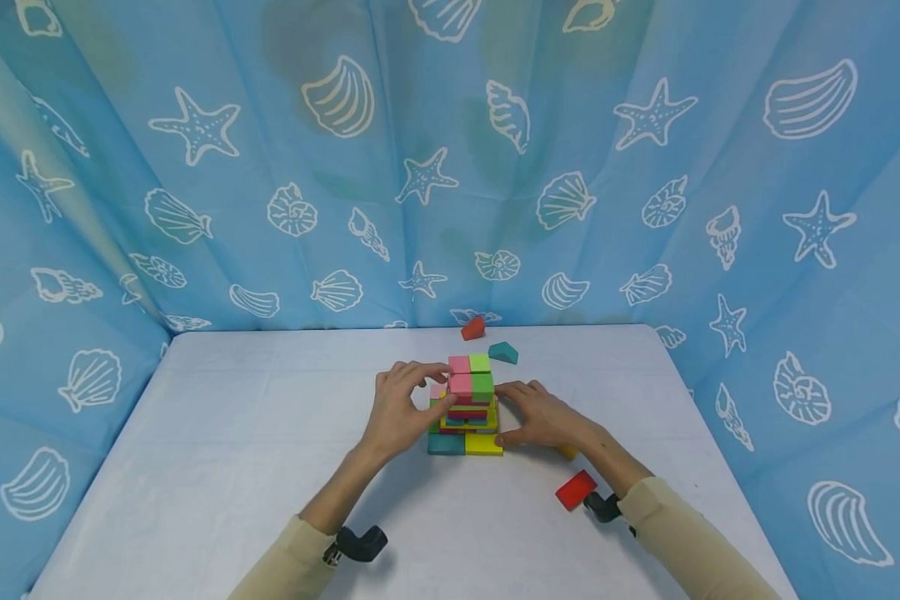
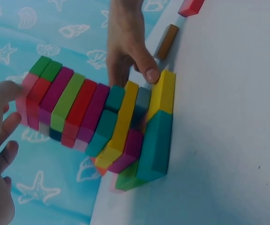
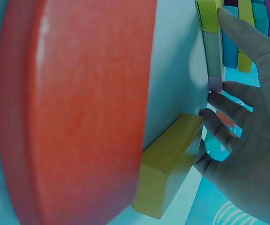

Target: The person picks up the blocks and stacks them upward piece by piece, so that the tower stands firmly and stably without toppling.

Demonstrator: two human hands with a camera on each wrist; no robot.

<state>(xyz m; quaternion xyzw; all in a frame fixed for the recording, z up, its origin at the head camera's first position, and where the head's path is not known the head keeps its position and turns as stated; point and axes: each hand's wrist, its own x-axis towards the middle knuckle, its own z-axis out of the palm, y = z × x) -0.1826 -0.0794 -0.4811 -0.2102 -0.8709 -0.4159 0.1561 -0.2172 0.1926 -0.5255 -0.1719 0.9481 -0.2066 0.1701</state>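
A tower of coloured wooden blocks stands on the white table, several layers high. Pink and green blocks top it, with a pink block facing the left hand. At its foot lie a teal block and a yellow block. The left hand is at the tower's upper left, a fingertip touching the pink top in the left wrist view, other fingers spread away. Low on the right side, the right hand reaches along the base with fingers extended, its thumb against the yellow block.
A red block and a dark yellow block lie loose by the right forearm. Behind the tower are a teal angular piece and a red piece, near the table's back edge. A blue shell-patterned curtain hangs beyond.
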